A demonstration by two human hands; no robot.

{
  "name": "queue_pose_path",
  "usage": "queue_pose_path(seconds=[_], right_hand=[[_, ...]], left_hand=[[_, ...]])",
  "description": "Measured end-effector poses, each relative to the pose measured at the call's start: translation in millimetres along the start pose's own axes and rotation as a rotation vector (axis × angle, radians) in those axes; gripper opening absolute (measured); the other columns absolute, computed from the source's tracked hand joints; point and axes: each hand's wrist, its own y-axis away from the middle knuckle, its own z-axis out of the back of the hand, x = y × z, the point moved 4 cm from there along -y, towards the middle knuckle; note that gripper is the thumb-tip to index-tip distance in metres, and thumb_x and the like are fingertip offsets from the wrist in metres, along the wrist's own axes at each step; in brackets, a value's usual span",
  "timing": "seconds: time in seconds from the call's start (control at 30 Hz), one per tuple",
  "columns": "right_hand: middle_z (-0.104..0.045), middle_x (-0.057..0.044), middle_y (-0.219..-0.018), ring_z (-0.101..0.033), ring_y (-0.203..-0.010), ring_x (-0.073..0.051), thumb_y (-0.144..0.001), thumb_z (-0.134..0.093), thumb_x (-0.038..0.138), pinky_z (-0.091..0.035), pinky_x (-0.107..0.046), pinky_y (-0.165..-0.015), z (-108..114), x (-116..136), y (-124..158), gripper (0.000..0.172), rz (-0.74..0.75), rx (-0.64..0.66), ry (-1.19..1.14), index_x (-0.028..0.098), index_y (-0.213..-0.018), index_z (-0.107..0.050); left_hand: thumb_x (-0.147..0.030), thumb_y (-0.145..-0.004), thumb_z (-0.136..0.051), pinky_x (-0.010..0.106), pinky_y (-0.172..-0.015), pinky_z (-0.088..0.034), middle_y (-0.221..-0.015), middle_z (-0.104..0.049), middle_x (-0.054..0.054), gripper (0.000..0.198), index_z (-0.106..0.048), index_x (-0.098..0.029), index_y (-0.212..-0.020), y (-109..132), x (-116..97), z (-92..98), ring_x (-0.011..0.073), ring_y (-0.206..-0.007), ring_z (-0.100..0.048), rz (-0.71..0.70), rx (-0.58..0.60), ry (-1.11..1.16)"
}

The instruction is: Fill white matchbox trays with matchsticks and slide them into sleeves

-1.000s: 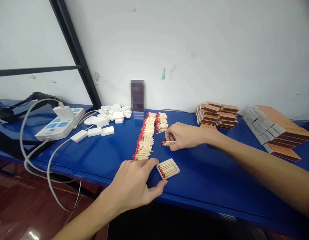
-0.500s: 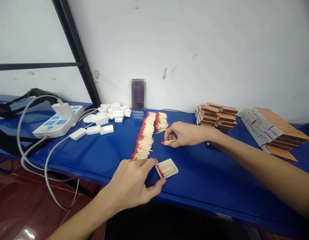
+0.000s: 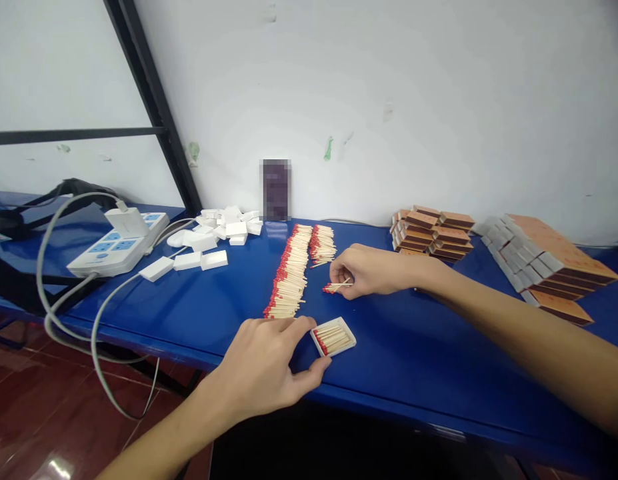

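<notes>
My left hand (image 3: 276,363) grips a small white matchbox tray (image 3: 349,328) at its left end, between thumb and fingers, near the table's front edge. Inside the tray lies a layer of red-tipped matches (image 3: 335,339). Just behind it, my right hand (image 3: 359,272) pinches a small bunch of matches (image 3: 337,287), red heads pointing left, low over the table. Left of that hand runs a long row of loose matches (image 3: 289,273). A shorter heap of matches (image 3: 323,244) lies next to the row's far end.
White empty trays (image 3: 233,228) are piled at the back left, near a power strip (image 3: 119,250) with cables. Orange-brown matchboxes (image 3: 433,233) are stacked at the back right, with larger stacked boxes (image 3: 563,257) farther right. A blurred dark rectangle (image 3: 277,190) leans on the wall.
Almost nothing differs. My right hand and its matches have shifted very slightly; my left hand keeps the tray in the same spot.
</notes>
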Motion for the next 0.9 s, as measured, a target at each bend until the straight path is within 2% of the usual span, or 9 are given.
queue_pose_path(seconds=[0.23, 0.43, 0.5, 0.6, 0.7, 0.9], right_hand=[[-0.059, 0.003, -0.063, -0.049, -0.057, -0.010, -0.072, -0.065, 0.019, -0.034, -0.024, -0.056, 4.4, 7.4, 2.4, 0.003, 0.017, 0.004, -0.048, 0.016, -0.073, -0.066], [-0.065, 0.000, -0.069, -0.053, -0.062, -0.012, -0.082, -0.063, 0.036, -0.039, -0.025, -0.058, 7.5, 26.0, 11.4, 0.021, 0.117, 0.024, -0.181, 0.016, -0.078, -0.069], [-0.067, -0.001, -0.071, -0.055, -0.064, -0.012, -0.082, -0.064, 0.035, -0.040, -0.024, -0.059, 3.7, 35.9, 14.8, 0.020, 0.138, 0.078, -0.206, 0.016, -0.079, -0.069], [-0.069, -0.001, -0.074, -0.056, -0.065, -0.013, -0.076, -0.066, 0.027, -0.041, -0.024, -0.059, -3.8, 50.0, 18.8, 0.012, 0.123, 0.158, -0.162, 0.017, -0.082, -0.070], [-0.070, -0.004, -0.079, -0.058, -0.069, -0.015, -0.075, -0.066, 0.022, -0.040, -0.024, -0.059, -6.1, 59.9, 21.2, 0.012, 0.092, 0.155, -0.096, 0.017, -0.084, -0.072], [-0.071, -0.004, -0.078, -0.058, -0.068, -0.015, -0.084, -0.066, 0.031, -0.039, -0.024, -0.057, -0.5, 67.6, 27.2, 0.018, 0.064, 0.179, -0.123, 0.018, -0.091, -0.075]], left_hand=[[-0.041, -0.085, -0.064, 0.028, -0.051, -0.036, -0.067, -0.066, -0.001, 0.029, -0.067, -0.020, -0.105, 1.1, 1.1, 0.6, 0.0169, -0.052, -0.058, 0.004, -0.031, -0.005], [-0.040, -0.086, -0.062, 0.028, -0.051, -0.038, -0.069, -0.068, 0.000, 0.028, -0.068, -0.020, -0.106, 0.2, 0.8, 0.2, 0.0171, -0.052, -0.059, 0.021, -0.027, -0.004], [-0.039, -0.086, -0.061, 0.028, -0.052, -0.039, -0.070, -0.069, 0.000, 0.029, -0.068, -0.020, -0.107, 0.4, 0.9, -0.1, 0.0173, -0.053, -0.060, 0.019, -0.022, -0.006], [-0.037, -0.085, -0.061, 0.029, -0.053, -0.041, -0.073, -0.071, 0.001, 0.030, -0.067, -0.019, -0.109, 1.1, 0.7, -0.2, 0.0182, -0.055, -0.061, 0.005, -0.024, -0.003], [-0.035, -0.085, -0.060, 0.030, -0.054, -0.041, -0.075, -0.072, 0.001, 0.031, -0.067, -0.020, -0.111, 1.2, 0.7, -0.7, 0.0186, -0.055, -0.062, -0.005, -0.007, 0.008], [-0.034, -0.084, -0.060, 0.030, -0.052, -0.039, -0.067, -0.067, -0.001, 0.031, -0.067, -0.021, -0.111, 0.5, 1.1, 0.2, 0.0182, -0.053, -0.059, 0.011, 0.017, 0.023]])
